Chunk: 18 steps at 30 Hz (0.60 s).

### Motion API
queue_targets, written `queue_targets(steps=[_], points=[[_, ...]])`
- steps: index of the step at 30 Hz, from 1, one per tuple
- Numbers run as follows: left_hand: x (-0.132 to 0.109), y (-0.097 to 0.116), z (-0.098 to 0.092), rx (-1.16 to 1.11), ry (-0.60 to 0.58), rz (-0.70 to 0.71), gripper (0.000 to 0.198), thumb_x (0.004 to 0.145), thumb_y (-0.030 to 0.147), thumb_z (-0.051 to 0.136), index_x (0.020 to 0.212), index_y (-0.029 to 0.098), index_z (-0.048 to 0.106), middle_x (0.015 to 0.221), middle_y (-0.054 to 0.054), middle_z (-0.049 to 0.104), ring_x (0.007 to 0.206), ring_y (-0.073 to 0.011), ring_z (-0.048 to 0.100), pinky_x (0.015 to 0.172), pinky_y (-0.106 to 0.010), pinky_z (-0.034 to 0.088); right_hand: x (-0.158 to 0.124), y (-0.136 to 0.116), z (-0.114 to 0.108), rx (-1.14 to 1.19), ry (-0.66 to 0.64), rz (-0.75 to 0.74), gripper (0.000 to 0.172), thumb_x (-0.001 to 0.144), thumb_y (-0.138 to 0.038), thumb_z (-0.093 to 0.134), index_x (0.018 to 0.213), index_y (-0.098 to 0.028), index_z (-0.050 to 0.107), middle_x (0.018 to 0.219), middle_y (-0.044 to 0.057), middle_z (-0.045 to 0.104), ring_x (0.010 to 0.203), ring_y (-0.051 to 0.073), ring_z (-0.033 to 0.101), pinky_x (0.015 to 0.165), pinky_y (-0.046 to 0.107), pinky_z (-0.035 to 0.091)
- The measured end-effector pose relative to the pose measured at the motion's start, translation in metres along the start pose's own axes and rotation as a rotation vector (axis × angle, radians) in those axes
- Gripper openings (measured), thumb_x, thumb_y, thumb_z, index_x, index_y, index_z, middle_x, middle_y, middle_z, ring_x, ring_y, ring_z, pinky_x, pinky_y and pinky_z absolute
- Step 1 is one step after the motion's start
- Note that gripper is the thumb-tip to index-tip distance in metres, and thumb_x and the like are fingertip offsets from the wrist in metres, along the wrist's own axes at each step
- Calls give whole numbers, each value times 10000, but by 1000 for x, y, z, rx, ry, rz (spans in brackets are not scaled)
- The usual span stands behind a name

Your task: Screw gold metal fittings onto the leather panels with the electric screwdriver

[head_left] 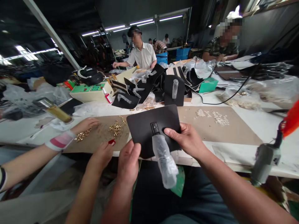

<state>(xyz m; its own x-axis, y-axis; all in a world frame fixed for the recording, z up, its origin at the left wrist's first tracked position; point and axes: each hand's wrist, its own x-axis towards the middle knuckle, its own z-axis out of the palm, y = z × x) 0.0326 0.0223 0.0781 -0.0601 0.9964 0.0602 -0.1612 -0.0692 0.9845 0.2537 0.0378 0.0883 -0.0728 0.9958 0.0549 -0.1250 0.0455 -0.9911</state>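
A black panel (142, 124) with rounded corners is held up over the table's front edge. My left hand (128, 161) grips its lower left corner, thumb on the near face. On the right edge, my right hand (187, 137) pinches the panel with its thumb on top. Fixed near the panel's middle is a small black tab with a rivet, and from it a plastic-wrapped strap (164, 161) hangs down past the lower edge. Behind the panel lies brown paper (201, 127) with small white pieces (220, 119) on it.
At the left, a co-worker's hands (90, 124) are beside gold metal pieces (115, 129). More black panels (174, 90) are piled at the back centre, near a green box (208, 85). A grey tool (266, 161) hangs at the right. Other people sit or stand across the table.
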Motion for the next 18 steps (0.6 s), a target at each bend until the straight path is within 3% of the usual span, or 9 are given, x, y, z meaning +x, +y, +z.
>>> queue_targets(steps=[3,5,9,13,16,18], points=[[-11,11,16,-75,-97,-116,434,804,465,865,1159,224,797,1094,-69,837,1153,-356,751,1036,-463,603,-15,-4,-7,80,-13,89,475,815,-625,843,937,-186,711,811,31,711,719,209,640,644,319,531],[-13,8,26,-131,-99,-213,478,790,435,882,1197,205,785,1077,-79,843,1107,-348,770,1011,-469,613,-25,0,-14,94,3,104,463,826,-615,839,946,-186,712,858,40,737,771,227,673,683,327,554],[-14,-9,38,-119,-102,-310,541,754,438,915,1210,182,777,1102,-99,844,1072,-347,783,990,-467,620,-44,12,-27,70,5,130,416,881,-587,802,979,-190,729,929,33,764,804,212,689,705,303,560],[-27,-33,42,-54,-166,-394,474,817,470,867,1190,189,789,1168,-107,832,1125,-361,771,1009,-465,615,-56,19,-37,6,-40,216,426,910,-599,765,1048,-197,733,1004,54,783,863,236,713,725,314,577],[-25,-45,25,-57,-275,-435,395,834,459,848,1141,213,810,1122,-92,841,1097,-366,783,1001,-492,630,-48,21,-46,-206,89,196,512,895,-643,753,1164,-209,719,995,72,778,867,256,721,682,323,570],[-7,-44,-8,-60,-233,-368,295,791,393,875,1032,232,824,1005,-78,849,1021,-368,802,889,-499,678,-28,20,-44,-405,233,42,534,893,-632,757,1243,-233,705,1024,74,766,867,246,716,680,323,556]])
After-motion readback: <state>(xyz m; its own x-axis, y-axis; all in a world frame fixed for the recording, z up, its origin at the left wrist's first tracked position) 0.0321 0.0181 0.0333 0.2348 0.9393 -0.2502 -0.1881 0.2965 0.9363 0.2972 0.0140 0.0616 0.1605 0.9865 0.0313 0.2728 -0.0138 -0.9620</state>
